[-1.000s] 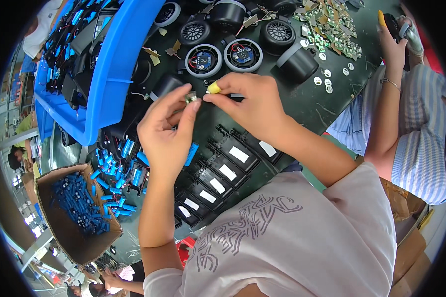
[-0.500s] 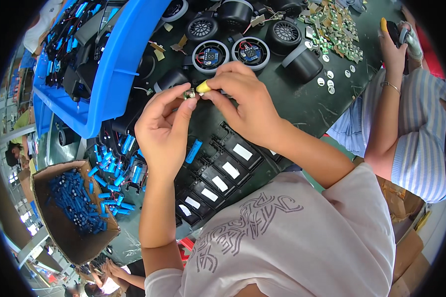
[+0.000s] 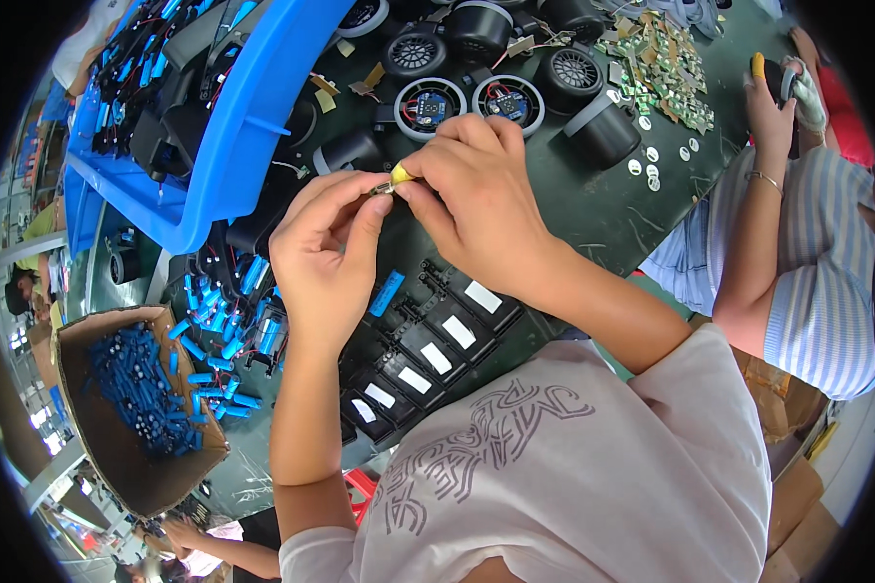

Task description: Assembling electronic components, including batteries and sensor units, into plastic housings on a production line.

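Observation:
Between the thumb and fingertips of my left hand (image 3: 319,243) is pinched a small circuit board (image 3: 383,188), seen nearly edge-on. My right hand (image 3: 481,209) meets it from the right, thumb and index finger closed together at its end. A yellow finger cot (image 3: 401,173) covers that index fingertip. What the right fingers hold there is too small and too covered to make out. Below the hands lies a row of flat black plastic cases (image 3: 420,340) with white labels. A blue cylindrical cell (image 3: 387,293) rests beside them.
A blue bin (image 3: 224,126) of black parts and wired cells stands at the left. Nearer is a cardboard box (image 3: 87,325) of blue cells, with loose ones beside it. Round black housings (image 3: 603,131) and a pile of small boards (image 3: 656,68) lie beyond. A co-worker (image 3: 763,194) is at the right.
My right fingertips have closed the small gap to the board and now touch it. The board has tilted from showing its face to nearly edge-on. The whole view has shifted slightly.

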`<state>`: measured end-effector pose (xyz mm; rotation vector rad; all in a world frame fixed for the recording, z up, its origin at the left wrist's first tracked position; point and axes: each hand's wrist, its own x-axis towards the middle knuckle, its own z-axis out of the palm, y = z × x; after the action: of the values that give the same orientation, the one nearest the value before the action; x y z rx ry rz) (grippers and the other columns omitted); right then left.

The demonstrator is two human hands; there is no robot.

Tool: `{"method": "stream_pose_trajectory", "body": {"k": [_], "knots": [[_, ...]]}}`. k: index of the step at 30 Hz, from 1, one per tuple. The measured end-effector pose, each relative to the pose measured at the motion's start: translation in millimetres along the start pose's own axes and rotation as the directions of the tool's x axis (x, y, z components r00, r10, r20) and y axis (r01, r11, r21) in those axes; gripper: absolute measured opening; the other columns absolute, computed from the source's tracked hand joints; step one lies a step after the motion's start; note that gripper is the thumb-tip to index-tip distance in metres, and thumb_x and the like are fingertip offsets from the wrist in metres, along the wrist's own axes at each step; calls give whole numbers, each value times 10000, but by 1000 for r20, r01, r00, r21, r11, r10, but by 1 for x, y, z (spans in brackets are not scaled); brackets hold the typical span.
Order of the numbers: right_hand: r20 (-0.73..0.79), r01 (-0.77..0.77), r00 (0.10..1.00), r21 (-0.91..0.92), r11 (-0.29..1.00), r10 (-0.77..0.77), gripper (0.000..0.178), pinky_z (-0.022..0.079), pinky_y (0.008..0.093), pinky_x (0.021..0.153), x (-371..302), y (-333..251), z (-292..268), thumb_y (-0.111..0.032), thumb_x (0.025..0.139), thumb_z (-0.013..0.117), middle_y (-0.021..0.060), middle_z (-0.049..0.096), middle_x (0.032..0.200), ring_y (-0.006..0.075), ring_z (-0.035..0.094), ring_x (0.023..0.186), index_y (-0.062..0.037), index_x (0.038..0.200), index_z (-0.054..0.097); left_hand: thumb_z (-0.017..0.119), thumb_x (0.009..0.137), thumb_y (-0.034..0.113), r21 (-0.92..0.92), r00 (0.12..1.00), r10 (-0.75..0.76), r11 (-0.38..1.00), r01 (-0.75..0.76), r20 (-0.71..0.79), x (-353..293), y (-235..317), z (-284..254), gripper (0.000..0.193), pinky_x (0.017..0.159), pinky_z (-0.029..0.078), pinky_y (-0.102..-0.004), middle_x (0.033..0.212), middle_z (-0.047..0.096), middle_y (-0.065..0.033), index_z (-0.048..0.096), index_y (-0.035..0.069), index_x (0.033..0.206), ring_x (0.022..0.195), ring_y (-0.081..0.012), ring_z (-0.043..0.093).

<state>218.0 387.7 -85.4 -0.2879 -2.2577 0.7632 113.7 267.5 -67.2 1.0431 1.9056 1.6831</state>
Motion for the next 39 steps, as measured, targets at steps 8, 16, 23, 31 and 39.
{"method": "stream_pose_trajectory", "body": {"k": [8, 16, 23, 31, 39], "knots": [[-64, -200, 973, 224, 954, 220, 191, 378, 360, 830, -10, -25, 9, 52, 760, 602, 107, 594, 876, 280, 522, 912, -14, 936, 572, 645, 808, -82, 48, 986, 95, 995, -89, -136, -1, -7, 11, 196, 661, 529, -195, 901, 622, -68, 684, -13, 987, 780, -94, 632], [140, -274, 962, 517, 811, 235, 273, 409, 409, 857, 0, -8, 1, 57, 719, 586, 115, 623, 961, 314, 534, 957, -11, 983, 578, 625, 769, -94, 206, 957, 282, 942, -263, -65, 17, -1, 3, 155, 636, 553, -255, 857, 651, -109, 653, -41, 912, 733, -177, 682], [-117, -172, 965, 385, 907, 233, 388, 422, 315, 922, 21, 13, -50, -71, 769, 686, 72, 628, 1084, 192, 549, 992, -33, 1142, 590, 609, 760, -50, 209, 955, -82, 978, 22, 285, 35, 56, -37, 132, 624, 477, -207, 787, 596, -23, 572, -7, 880, 718, -79, 584], [-126, -155, 965, 439, 885, 231, 432, 419, 367, 915, -20, -3, -42, -46, 693, 708, 144, 582, 1121, 289, 539, 1056, -11, 1107, 590, 586, 769, -132, -163, 882, -63, 974, 156, 468, 9, 63, -61, 310, 806, 577, -315, 1039, 561, -141, 595, -80, 1075, 925, -182, 602], [48, -121, 993, 514, 849, 112, 700, 378, 394, 972, -29, -27, -29, -83, 673, 740, 181, 430, 1301, 305, 478, 1160, -26, 1307, 450, 633, 782, -60, -335, 959, -17, 935, 116, 285, -15, 67, -71, 312, 776, 594, -329, 1044, 557, -190, 589, -84, 1090, 899, -205, 614]]}}
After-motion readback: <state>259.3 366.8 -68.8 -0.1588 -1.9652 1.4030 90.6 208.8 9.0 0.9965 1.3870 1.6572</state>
